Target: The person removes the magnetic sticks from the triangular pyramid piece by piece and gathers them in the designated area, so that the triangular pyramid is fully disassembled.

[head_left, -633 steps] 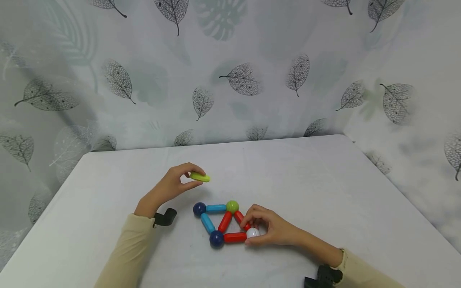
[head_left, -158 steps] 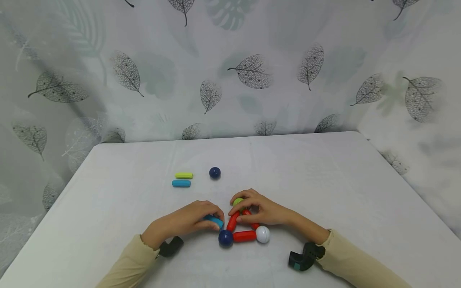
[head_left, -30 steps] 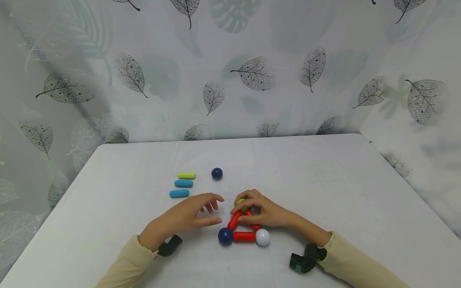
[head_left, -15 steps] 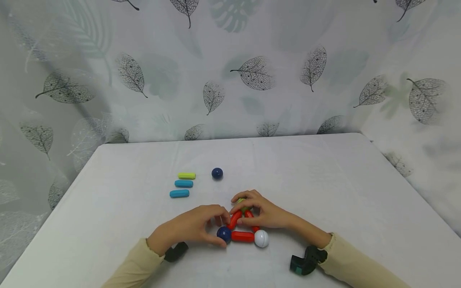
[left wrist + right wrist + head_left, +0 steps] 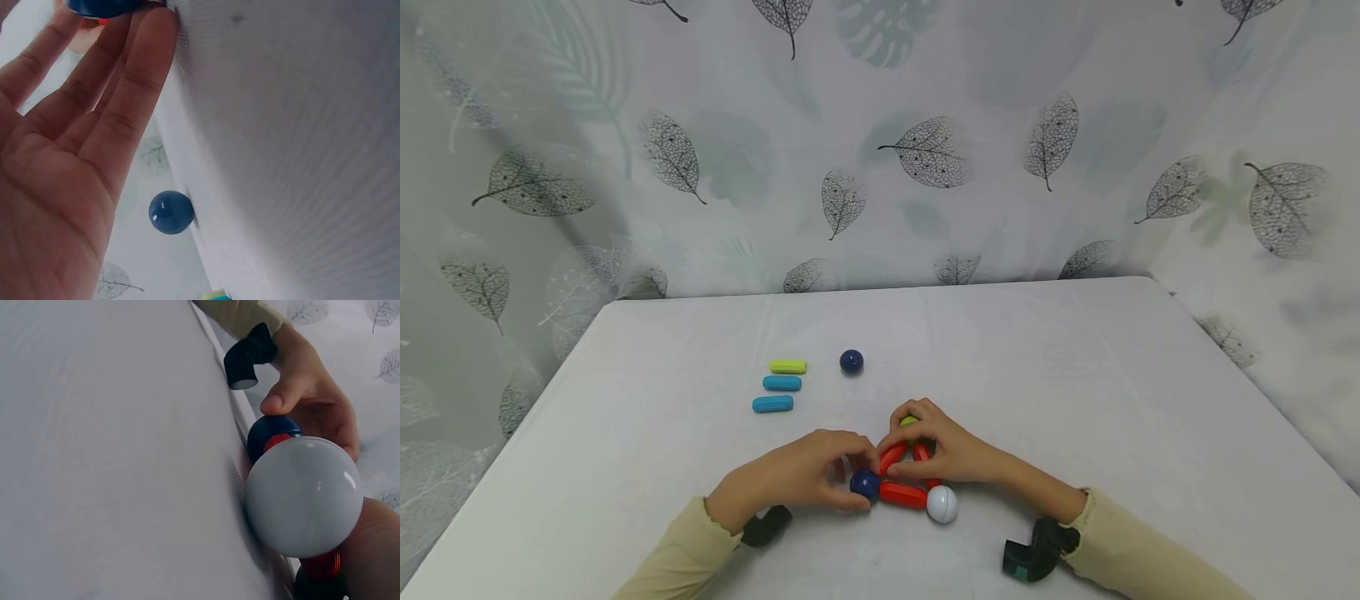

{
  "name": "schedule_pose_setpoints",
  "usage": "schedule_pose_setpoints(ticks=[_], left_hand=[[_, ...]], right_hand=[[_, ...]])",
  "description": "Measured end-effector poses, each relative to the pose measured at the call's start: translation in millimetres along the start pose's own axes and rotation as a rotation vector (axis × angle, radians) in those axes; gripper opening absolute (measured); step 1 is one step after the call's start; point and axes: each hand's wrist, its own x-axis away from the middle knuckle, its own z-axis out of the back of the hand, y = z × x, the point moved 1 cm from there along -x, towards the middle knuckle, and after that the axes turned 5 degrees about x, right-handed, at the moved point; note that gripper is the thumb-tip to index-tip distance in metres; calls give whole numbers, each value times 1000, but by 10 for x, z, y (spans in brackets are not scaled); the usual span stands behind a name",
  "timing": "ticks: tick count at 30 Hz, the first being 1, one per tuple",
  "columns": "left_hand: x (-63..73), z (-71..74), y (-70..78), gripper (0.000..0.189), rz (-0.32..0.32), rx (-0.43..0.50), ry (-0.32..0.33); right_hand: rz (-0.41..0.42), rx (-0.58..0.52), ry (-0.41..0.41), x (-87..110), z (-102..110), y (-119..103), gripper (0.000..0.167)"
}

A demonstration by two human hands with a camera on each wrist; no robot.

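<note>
Shifted hand: since a second ago the left hand (image 5: pixel 808 473) has gone from spread and apart to gripping the near navy ball (image 5: pixel 863 485), and the white ball (image 5: pixel 942 505) has slid slightly toward the person.
Near navy ball: on the table (image 5: pixel 1030 350), left of the white ball, at the other end of the bottom red rod (image 5: pixel 903 495).
Left grip: thumb in front and fingers behind, pinching the near navy ball.
Red sides: the left red rod (image 5: pixel 892 456) and right red rod (image 5: pixel 922 452) stand beyond the white ball, leaning toward the green ball (image 5: pixel 910 421); fingers hide whether the left one touches the near navy ball.
Right grip: the right hand (image 5: pixel 942 442) curls over the green ball, farther off than the white ball; whether its thumb also presses the left red rod is unclear.
Step in hand: seemingly handling the triangle's navy corner while the right hand steadies the far one.
Next move: probably calls for a firm right hold, so pulling or turning the corner does not drag the rest.
Loose pieces: well beyond and left of the white ball lie the near blue rod (image 5: pixel 772 404), far blue rod (image 5: pixel 782 383), yellow-green rod (image 5: pixel 787 367) and far navy ball (image 5: pixel 852 362).
</note>
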Motion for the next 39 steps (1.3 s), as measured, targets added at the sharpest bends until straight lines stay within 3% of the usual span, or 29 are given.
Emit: schedule_pose_setpoints(ticks=[8, 15, 20, 24, 29, 39], left_hand=[[-1, 15, 3, 31, 3, -1, 4], [-5, 25, -5, 31, -41, -13, 2], [-1, 20, -1, 31, -44, -16, 1], [13, 15, -1, 31, -67, -18, 7], [16, 3, -15, 32, -75, -19, 8], [19, 19, -20, 31, -77, -25, 14]], right_hand=[[-19, 14, 23, -5, -27, -14, 19], [-1, 25, 41, -9, -29, -21, 19], [19, 44, 7, -6, -5, -33, 21], [74, 95, -36, 4, 23, -67, 23], [156, 165, -32, 1, 14, -106, 21], [120, 119, -17, -18, -58, -87, 18]])
